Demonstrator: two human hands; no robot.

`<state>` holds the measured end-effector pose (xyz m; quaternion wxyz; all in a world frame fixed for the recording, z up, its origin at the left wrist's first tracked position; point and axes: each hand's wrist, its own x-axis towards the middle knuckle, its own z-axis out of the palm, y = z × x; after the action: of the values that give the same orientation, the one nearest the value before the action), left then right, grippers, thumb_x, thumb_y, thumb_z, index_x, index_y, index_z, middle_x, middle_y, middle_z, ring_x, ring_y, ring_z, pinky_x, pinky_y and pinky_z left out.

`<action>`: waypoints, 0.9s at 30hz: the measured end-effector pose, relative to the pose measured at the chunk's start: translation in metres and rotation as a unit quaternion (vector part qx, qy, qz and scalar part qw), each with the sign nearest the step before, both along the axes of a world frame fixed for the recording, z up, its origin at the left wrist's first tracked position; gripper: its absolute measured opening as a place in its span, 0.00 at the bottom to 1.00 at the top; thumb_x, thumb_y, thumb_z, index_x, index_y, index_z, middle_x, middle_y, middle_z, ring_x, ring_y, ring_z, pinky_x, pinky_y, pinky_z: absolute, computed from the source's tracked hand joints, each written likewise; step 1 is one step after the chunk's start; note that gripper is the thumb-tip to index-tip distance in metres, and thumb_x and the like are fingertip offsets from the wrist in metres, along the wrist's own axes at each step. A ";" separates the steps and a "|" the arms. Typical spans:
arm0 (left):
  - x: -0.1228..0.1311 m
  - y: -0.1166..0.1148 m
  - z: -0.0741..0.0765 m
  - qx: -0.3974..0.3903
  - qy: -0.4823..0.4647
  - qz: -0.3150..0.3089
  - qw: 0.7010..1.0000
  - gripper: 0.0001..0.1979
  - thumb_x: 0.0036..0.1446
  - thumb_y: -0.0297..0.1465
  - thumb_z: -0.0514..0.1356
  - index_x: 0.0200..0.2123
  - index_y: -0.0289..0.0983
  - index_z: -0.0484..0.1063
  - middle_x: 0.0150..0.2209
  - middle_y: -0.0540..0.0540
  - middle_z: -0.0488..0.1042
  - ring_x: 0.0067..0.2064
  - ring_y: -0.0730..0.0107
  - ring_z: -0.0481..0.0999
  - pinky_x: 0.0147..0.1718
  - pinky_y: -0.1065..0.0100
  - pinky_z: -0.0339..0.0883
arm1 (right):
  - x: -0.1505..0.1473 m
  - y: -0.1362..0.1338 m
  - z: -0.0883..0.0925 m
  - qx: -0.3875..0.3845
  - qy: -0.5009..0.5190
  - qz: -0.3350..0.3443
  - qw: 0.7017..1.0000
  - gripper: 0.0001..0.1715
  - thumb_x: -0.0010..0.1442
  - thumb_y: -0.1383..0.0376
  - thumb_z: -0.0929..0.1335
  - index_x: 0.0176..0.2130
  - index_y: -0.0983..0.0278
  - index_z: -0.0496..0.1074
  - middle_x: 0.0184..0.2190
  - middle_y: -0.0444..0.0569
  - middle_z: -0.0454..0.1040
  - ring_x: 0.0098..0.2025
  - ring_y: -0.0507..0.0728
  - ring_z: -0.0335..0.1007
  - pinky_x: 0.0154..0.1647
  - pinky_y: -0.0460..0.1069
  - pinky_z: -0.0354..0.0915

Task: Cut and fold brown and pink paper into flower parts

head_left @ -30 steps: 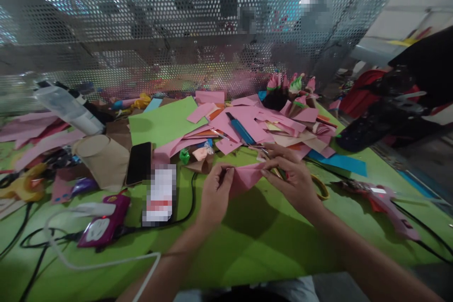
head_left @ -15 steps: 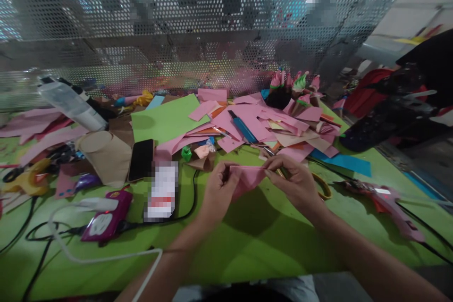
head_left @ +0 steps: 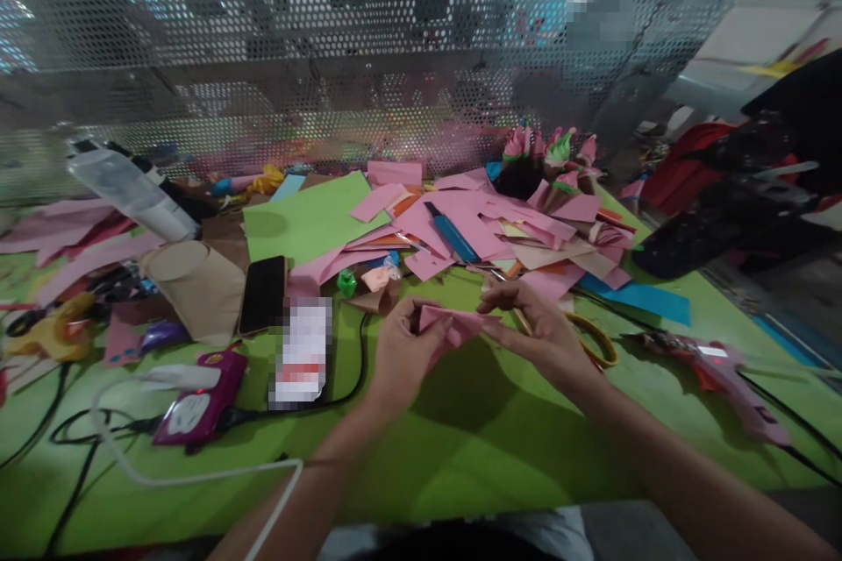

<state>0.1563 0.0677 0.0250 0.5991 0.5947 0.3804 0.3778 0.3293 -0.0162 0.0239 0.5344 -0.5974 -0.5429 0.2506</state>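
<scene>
My left hand [head_left: 403, 355] is closed on a piece of pink paper [head_left: 453, 324], its thumb pressing on the near face. A crease runs through the sheet, which is held above the green table. At the paper's right end is my right hand [head_left: 536, 329], its forefinger lifted apart from the thumb. The thumb lies against or just beside the paper's tip; whether it touches I cannot tell. Behind the right hand, scissors with yellow handles [head_left: 609, 342] lie partly hidden.
Pink paper scraps [head_left: 453, 215] and a blue utility knife [head_left: 453, 235] lie behind the hands. At right rests a pink glue gun [head_left: 737, 386]. A phone [head_left: 263, 296], a magenta power strip [head_left: 197, 403] and cables are at left. A perforated metal screen [head_left: 368, 61] stands at the back.
The right thumb and forefinger, pinching the paper's top edge before, have spread apart. The paper has gone from stretched flat to creased, and the left thumb has shifted onto it.
</scene>
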 end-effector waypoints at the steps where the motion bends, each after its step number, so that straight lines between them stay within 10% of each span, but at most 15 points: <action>1: 0.000 0.000 -0.003 0.012 0.000 -0.001 1.000 0.07 0.49 0.31 0.67 0.33 0.36 0.74 0.29 0.50 0.76 0.31 0.71 0.74 0.32 0.70 0.67 | -0.001 0.001 0.001 -0.003 -0.017 0.004 1.000 0.17 0.55 0.58 0.73 0.45 0.59 0.74 0.39 0.49 0.76 0.44 0.60 0.71 0.45 0.54 0.66; 9: 0.002 -0.004 -0.006 0.045 0.004 -0.053 0.998 0.08 0.50 0.33 0.66 0.34 0.37 0.74 0.31 0.49 0.77 0.33 0.69 0.73 0.32 0.71 0.67 | -0.007 0.006 -0.002 -0.026 -0.050 -0.020 0.998 0.12 0.58 0.56 0.71 0.30 0.61 0.77 0.25 0.47 0.77 0.29 0.56 0.71 0.30 0.49 0.65; 27: 0.001 0.002 -0.004 -0.009 0.042 -0.101 0.994 0.11 0.51 0.36 0.65 0.34 0.35 0.76 0.32 0.48 0.77 0.33 0.67 0.72 0.33 0.69 0.65 | -0.006 0.006 -0.002 -0.048 0.022 -0.034 0.998 0.12 0.56 0.55 0.72 0.29 0.61 0.77 0.25 0.45 0.76 0.30 0.56 0.70 0.32 0.50 0.65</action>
<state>0.1577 0.0701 0.0209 0.6230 0.6400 0.3463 0.2870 0.3235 -0.0106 0.0215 0.5253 -0.6345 -0.4979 0.2711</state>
